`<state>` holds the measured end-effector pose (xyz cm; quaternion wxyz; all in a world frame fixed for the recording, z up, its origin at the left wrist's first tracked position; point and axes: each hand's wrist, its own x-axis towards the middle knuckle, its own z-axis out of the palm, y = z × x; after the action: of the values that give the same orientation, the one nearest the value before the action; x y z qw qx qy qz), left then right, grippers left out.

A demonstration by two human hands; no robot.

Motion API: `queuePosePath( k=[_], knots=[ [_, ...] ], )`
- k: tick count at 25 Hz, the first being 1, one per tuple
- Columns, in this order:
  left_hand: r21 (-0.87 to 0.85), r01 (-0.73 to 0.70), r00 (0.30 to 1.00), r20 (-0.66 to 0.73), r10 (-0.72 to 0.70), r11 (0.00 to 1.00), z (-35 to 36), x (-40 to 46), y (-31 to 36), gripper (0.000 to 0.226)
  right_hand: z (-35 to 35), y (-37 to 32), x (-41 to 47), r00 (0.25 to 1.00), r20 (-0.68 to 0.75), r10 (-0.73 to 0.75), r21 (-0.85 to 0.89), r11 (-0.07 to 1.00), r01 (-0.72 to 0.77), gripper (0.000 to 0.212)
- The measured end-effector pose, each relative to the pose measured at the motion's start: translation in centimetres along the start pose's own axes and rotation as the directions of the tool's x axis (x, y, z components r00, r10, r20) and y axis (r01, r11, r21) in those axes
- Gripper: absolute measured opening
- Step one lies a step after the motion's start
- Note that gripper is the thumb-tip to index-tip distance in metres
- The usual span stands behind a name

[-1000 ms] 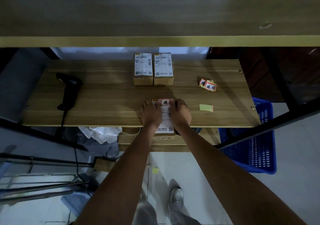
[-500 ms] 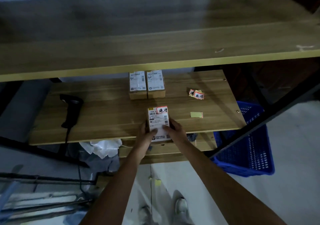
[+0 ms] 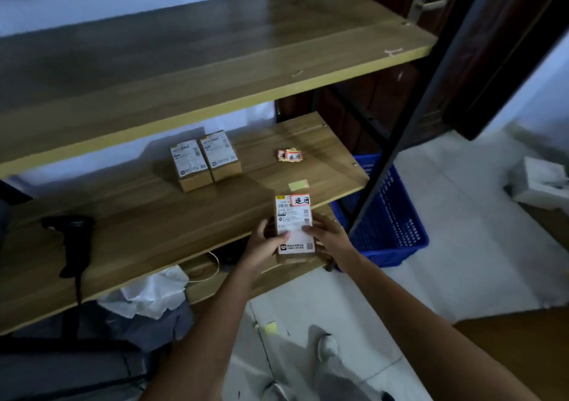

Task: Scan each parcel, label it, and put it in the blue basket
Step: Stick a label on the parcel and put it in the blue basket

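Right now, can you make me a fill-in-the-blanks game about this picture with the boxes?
1. Both hands hold one parcel with a ____-edged sticker on its top corner.
2. ____ more parcels sit side by side on the shelf.
3. The basket on the floor is ____.
4. The black scanner lies at the shelf's ____ end.

Missing words: red; two; blue; left

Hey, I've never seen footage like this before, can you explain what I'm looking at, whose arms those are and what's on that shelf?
There is no machine: a person wears a camera on the head, looking down at their own arms. The left hand and right hand together grip a parcel bearing a red-edged sticker. On the wooden shelf lie two more parcels, spare stickers, a yellow slip and a black scanner. A blue basket stands on the floor to the right.
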<state>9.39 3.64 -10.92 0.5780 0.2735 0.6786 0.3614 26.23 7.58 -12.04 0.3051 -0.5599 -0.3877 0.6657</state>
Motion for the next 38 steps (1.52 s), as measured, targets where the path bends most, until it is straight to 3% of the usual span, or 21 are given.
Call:
queuePosePath(
  k=[3, 7, 10, 21, 27, 38],
  knots=[
    [0.093, -0.036, 0.996, 0.085, 0.028, 0.995, 4.4, -1.0, -0.5, 0.066, -4.6, 1.6, -1.4, 0.993, -0.085, 0.087, 0.050, 0.995, -0.083, 0.037],
    [0.178, -0.005, 0.989, 0.144, -0.021, 0.984, 10.2, -0.6, -1.9, 0.063, -10.8, 2.4, -2.6, 0.980, -0.069, 0.187, 0.029, 0.982, -0.186, 0.030],
    [0.165, 0.020, 0.984, 0.170, -0.048, 0.986, 16.0, -0.1, -2.1, 0.051, -16.5, 2.1, -2.5, 0.969, -0.078, 0.234, 0.021, 0.972, -0.233, 0.038],
    [0.157, 0.122, 0.976, 0.160, -0.148, 0.980, 36.8, 5.2, 0.0, 0.054, -37.2, -0.9, 3.1, 0.949, -0.110, 0.296, -0.078, 0.949, -0.306, 0.040],
    [0.236, 0.151, 0.976, 0.115, -0.182, 0.960, 41.4, 7.3, 1.4, 0.052, -41.1, -1.3, 5.2, 0.946, -0.105, 0.307, -0.067, 0.947, -0.314, 0.040],
    [0.151, 0.166, 0.977, 0.110, -0.183, 0.975, 44.4, 14.3, 3.7, 0.046, -42.6, -3.5, 12.1, 0.940, -0.174, 0.294, -0.060, 0.949, -0.308, 0.037]
  ],
)
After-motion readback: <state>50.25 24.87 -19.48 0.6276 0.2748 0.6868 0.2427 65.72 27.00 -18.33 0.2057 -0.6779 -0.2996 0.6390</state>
